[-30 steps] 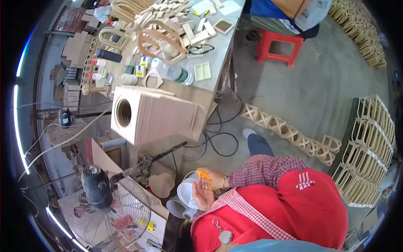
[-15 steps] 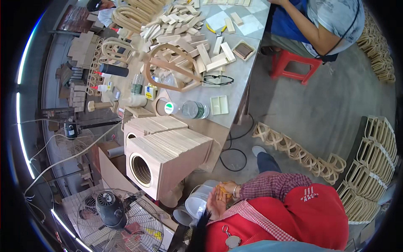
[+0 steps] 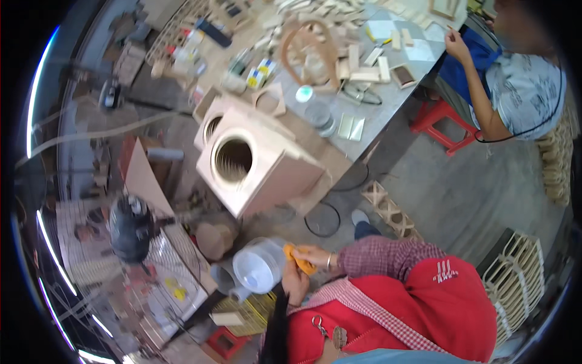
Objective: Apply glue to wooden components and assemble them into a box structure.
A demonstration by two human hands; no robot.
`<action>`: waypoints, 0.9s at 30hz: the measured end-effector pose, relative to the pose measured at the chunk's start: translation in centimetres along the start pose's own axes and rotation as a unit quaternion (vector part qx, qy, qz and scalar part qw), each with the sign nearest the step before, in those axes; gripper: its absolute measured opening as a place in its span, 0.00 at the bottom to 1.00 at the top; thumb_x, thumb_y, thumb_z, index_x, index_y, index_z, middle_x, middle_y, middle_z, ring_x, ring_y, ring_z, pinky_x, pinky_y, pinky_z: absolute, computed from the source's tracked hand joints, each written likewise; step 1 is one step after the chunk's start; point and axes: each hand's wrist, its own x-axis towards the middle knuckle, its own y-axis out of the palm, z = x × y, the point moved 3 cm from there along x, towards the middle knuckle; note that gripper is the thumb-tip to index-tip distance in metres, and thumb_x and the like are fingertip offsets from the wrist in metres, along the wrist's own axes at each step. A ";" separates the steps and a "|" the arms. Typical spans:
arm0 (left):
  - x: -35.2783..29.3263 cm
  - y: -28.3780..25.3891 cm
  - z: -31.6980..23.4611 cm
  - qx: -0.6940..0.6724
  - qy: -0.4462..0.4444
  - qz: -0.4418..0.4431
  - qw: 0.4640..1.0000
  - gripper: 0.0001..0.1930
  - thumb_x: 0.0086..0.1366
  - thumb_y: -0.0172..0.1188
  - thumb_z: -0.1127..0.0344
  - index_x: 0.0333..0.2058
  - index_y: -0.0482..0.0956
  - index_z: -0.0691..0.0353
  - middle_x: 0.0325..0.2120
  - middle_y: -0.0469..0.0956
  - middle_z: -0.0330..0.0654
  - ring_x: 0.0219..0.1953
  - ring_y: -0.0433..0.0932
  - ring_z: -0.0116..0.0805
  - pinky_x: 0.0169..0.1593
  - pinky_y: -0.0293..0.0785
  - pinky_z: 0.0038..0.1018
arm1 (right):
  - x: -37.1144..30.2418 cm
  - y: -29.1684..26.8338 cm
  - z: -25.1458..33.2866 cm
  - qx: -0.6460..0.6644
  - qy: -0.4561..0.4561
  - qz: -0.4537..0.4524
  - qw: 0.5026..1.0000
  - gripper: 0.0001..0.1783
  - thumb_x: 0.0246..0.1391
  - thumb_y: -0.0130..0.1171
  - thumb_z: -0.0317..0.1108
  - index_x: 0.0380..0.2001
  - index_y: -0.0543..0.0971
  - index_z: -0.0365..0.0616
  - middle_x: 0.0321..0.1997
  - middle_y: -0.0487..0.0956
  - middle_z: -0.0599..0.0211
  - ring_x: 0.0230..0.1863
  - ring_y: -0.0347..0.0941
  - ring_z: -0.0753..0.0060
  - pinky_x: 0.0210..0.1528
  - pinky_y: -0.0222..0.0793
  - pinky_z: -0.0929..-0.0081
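Cloth sits in right hand, grip closed round it, touching left hand, whose closure is unclear.

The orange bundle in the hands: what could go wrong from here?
The orange bundle, held between left hand and right hand beside the clear plastic container, might fall against it if it slips. The black cable loops near the shoe and could snag it. The stacked wooden panels near the table's end might shift if bumped.
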 end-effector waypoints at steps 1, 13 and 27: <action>-1.3 -0.2 0.6 -0.007 -0.022 -0.007 1.000 0.18 0.48 0.54 0.72 0.42 0.70 0.65 0.32 0.72 0.47 0.31 0.72 0.43 0.34 0.69 0.31 | -0.7 0.7 -0.4 -0.008 0.021 0.009 1.000 0.21 0.54 0.54 0.49 0.43 0.74 0.45 0.33 0.75 0.72 0.27 0.68 0.83 0.27 0.64 0.88; -21.6 1.0 1.9 0.155 -0.001 -0.129 0.979 0.22 0.48 0.50 0.72 0.44 0.67 0.70 0.39 0.66 0.53 0.34 0.68 0.50 0.36 0.66 0.34 | -8.4 9.0 -13.8 -0.349 -0.063 0.103 0.929 0.23 0.50 0.56 0.43 0.46 0.70 0.41 0.34 0.75 0.67 0.30 0.70 0.77 0.32 0.67 0.83; -49.4 -0.3 8.0 -0.633 -0.146 -0.338 0.682 0.11 0.55 0.51 0.70 0.38 0.68 0.66 0.31 0.70 0.46 0.33 0.68 0.36 0.38 0.66 0.28 | -22.0 24.8 -31.5 -0.259 0.309 0.263 0.877 0.14 0.54 0.52 0.43 0.33 0.74 0.43 0.24 0.73 0.70 0.20 0.67 0.81 0.18 0.62 0.86</action>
